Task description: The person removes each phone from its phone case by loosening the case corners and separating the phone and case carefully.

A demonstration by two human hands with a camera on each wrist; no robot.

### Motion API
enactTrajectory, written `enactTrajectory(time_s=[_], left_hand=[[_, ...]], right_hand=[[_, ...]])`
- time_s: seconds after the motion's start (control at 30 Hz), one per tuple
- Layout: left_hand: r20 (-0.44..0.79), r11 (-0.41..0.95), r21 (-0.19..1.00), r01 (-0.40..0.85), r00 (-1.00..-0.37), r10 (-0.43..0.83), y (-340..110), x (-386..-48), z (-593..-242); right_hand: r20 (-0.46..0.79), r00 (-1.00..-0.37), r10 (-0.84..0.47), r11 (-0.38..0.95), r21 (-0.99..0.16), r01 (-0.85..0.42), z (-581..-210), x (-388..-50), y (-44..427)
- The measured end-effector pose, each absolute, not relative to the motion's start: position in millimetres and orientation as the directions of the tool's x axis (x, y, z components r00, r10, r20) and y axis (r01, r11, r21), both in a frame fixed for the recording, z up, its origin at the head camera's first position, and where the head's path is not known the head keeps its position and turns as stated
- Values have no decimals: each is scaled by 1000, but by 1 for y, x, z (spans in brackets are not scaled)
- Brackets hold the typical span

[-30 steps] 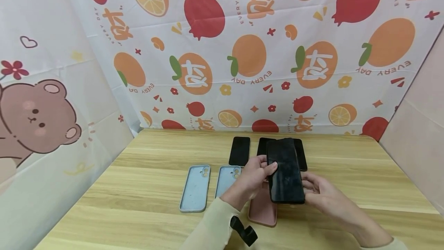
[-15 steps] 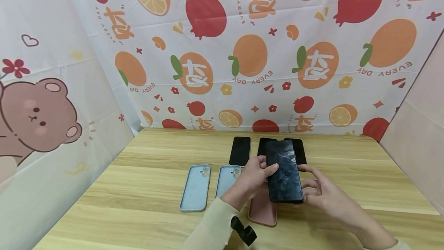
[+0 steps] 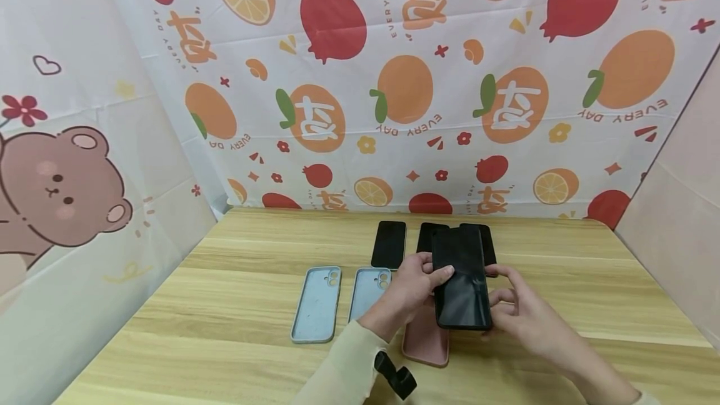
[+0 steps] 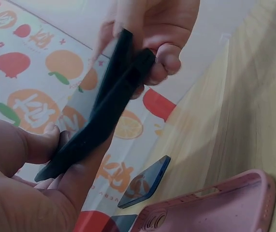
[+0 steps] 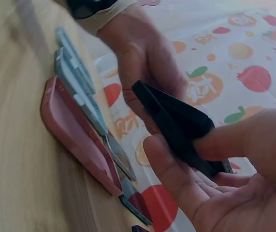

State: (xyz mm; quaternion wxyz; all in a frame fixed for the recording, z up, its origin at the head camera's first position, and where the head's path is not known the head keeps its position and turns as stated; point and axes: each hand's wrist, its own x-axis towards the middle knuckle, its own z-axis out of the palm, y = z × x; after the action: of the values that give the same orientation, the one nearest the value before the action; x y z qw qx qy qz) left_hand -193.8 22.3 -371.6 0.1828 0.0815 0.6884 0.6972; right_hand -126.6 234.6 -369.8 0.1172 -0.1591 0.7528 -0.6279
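A black phone (image 3: 464, 286) is held up by both hands above the table, screen facing up. Behind it, a dark phone case (image 4: 94, 128) bends away, leaving a wedge-shaped gap between the two; the right wrist view shows this case (image 5: 159, 116) edge-on too. My left hand (image 3: 413, 283) grips the phone and case at the left edge, thumb on the screen. My right hand (image 3: 520, 314) pinches the case at the lower right, its index finger raised along the side. Below lies a pink phone case (image 3: 425, 342), partly hidden by the phone and left hand.
Two light blue phone cases (image 3: 316, 305) lie left of the pink one, the nearer one partly behind the left hand. Farther back are a dark phone (image 3: 389, 244) and two more, partly covered by the held phone. A patterned cloth (image 3: 360, 161) hangs behind the table (image 3: 225, 330).
The held phone has tilted slightly, so its screen reflection has changed. My right index finger has lifted and stretched up along the phone's side. The left hand keeps its grip.
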Motion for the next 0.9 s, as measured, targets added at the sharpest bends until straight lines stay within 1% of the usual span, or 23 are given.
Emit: enactTrajectory(time_s=[0.1, 0.23, 0.37, 0.5, 0.9], left_hand=[[-133, 12, 990, -138, -922, 364, 22, -194, -373], [-134, 25, 991, -134, -925, 356, 22, -193, -374], [-138, 43, 990, -131, -931, 337, 24, -192, -375], [-125, 60, 992, -112, -941, 315, 26, -189, -376], [-89, 87, 994, -67, -954, 285, 32, -185, -380]], right_hand=[[57, -923, -381, 155, -980, -125, -371, -126, 232], [51, -937, -345, 168, -979, -116, -371, -127, 231], [36, -950, -310, 246, -962, -117, -369, -128, 234], [2, -960, -280, 304, -948, -91, -366, -127, 237], [-93, -955, -282, 294, -956, 6, -362, -125, 241]])
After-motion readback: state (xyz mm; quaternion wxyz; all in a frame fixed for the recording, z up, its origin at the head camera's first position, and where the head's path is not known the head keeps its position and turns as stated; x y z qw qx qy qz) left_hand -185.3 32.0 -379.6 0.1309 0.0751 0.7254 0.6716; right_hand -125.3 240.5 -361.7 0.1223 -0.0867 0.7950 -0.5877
